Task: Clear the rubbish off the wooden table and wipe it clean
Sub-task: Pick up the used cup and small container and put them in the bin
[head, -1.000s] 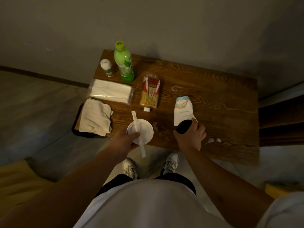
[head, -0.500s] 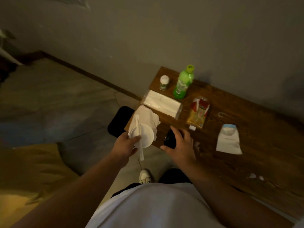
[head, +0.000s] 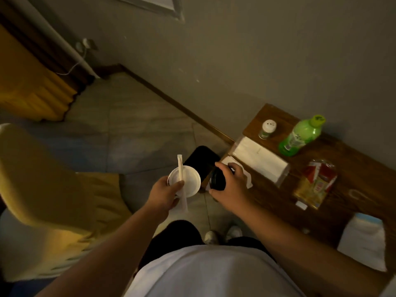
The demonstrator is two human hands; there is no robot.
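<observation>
My left hand (head: 166,192) grips a white lidded cup (head: 189,181) with a paper-wrapped straw (head: 181,174) pressed across its lid. My right hand (head: 232,187) holds a small black round object (head: 217,180). Both hang off the left end of the wooden table (head: 347,159), just beside a black bin (head: 201,160) on the floor. On the table lie a white cloth (head: 248,179), partly hidden by my right hand, a tissue pack (head: 260,158), a red-and-yellow drink carton (head: 315,185) and a white paper bag (head: 364,241).
A green bottle (head: 300,137) and a small white-capped jar (head: 267,129) stand at the table's far left corner by the wall. A yellow chair (head: 42,189) is to my left. My shoes (head: 222,234) are on the tiled floor below.
The view has swung left. Both hands moved left off the table's end toward the black bin, still carrying the cup with straw and the black object.
</observation>
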